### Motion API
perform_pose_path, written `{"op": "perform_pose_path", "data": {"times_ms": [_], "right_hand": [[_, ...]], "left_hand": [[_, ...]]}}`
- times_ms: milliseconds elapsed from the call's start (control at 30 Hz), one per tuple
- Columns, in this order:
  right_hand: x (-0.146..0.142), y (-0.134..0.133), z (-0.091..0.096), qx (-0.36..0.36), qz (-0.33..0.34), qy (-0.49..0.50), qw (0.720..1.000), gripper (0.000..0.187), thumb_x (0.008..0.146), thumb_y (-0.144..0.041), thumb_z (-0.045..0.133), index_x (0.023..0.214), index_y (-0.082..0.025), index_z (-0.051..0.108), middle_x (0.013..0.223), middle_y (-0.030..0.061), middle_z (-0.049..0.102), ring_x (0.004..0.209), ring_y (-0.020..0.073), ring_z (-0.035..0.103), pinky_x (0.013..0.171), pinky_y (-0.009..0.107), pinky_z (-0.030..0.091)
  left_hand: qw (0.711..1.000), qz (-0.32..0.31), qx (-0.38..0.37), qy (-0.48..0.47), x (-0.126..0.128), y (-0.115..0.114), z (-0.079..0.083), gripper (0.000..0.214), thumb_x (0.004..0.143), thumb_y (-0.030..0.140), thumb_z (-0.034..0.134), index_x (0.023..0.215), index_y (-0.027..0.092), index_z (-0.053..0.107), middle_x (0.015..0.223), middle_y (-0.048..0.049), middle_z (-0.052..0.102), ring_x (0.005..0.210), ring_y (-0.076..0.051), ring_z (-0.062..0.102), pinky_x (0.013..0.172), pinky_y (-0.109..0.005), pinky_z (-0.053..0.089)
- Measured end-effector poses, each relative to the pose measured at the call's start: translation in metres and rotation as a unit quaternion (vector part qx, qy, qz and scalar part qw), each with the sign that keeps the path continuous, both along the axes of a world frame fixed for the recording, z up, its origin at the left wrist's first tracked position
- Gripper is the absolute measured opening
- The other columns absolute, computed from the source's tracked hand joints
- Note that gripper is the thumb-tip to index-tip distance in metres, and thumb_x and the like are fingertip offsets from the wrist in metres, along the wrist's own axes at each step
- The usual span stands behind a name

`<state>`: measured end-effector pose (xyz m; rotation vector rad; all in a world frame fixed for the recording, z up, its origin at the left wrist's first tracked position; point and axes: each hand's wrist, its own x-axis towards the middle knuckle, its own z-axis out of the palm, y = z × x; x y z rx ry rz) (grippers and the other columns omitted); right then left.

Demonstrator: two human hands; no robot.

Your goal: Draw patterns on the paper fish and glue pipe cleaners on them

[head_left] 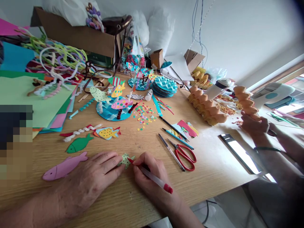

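Note:
My right hand (152, 174) is closed round a red pen (155, 180) with a clear barrel. Its red tip touches a small light-green paper fish (124, 161) with dark dots, lying on the table. My left hand (92, 177) lies flat, its fingertips stretched onto the fish's left edge and partly covering it. Left of that hand is a pink paper fish (59, 167); a green paper fish (79, 144) lies just above. Farther up sits a yellow dotted fish (108, 133) on other cut-outs, beside a white twisted pipe cleaner (78, 133).
Right of my hands lie red-handled scissors (186, 156), several pens (171, 152) and paper scraps (187, 128). Behind stand a blue base with paper fish (114, 115) and confetti (144, 112). At right, another person's hands (255, 126) hold an egg-carton piece (245, 101). Coloured paper (30, 98) is stacked left.

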<state>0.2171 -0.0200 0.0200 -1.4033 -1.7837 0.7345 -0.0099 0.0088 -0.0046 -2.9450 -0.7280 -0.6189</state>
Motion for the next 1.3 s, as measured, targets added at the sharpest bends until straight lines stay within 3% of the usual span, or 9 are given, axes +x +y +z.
{"op": "perform_pose_path", "data": {"times_ms": [267,500,833,1167,1300], "right_hand": [[0.004,-0.003,0.007,-0.012,-0.006,0.023,1.0,0.01,0.078,-0.016,0.049,0.072,-0.024,0.051,0.056,-0.0057,0.056,0.046,0.0094,0.048,0.045,0.019,0.033],[0.006,-0.005,0.005,-0.036,0.018,0.023,0.999,0.008,0.077,-0.015,0.05,0.077,-0.023,0.052,0.057,-0.0063,0.055,0.047,0.0097,0.047,0.047,0.019,0.034],[0.005,-0.005,0.003,-0.007,0.023,0.017,1.0,0.01,0.078,-0.014,0.05,0.078,-0.023,0.054,0.058,-0.0066,0.054,0.047,0.009,0.046,0.047,0.018,0.034],[0.004,-0.004,-0.001,0.014,0.009,0.021,1.0,0.011,0.074,-0.012,0.05,0.075,-0.022,0.054,0.056,-0.0072,0.053,0.045,0.0081,0.045,0.046,0.017,0.034],[0.003,-0.003,-0.002,0.022,0.005,0.018,1.0,0.011,0.074,-0.012,0.05,0.075,-0.022,0.055,0.055,-0.0074,0.053,0.045,0.0077,0.044,0.046,0.016,0.033]], "left_hand": [[1.0,0.001,-0.02,-0.002,0.002,-0.001,0.009,0.05,0.09,-0.002,0.037,0.123,0.021,0.067,0.123,-0.0051,0.071,0.116,-0.02,0.063,0.1,-0.032,0.055],[0.998,0.005,-0.062,-0.004,-0.001,-0.001,0.008,0.051,0.091,0.0,0.04,0.127,0.025,0.066,0.128,-0.0033,0.07,0.122,-0.02,0.061,0.104,-0.033,0.054],[1.0,0.012,0.026,0.011,0.005,-0.001,0.01,0.058,0.082,-0.006,0.032,0.117,0.021,0.069,0.117,-0.0036,0.073,0.113,-0.019,0.065,0.097,-0.031,0.058],[1.0,0.005,-0.008,0.004,0.001,-0.001,0.007,0.058,0.087,-0.005,0.031,0.123,0.022,0.067,0.124,-0.0039,0.071,0.12,-0.019,0.06,0.102,-0.032,0.055],[1.0,0.0,0.022,-0.012,0.004,-0.001,0.009,0.053,0.088,-0.005,0.031,0.116,0.019,0.069,0.116,-0.0042,0.072,0.115,-0.019,0.062,0.098,-0.029,0.055]]}}
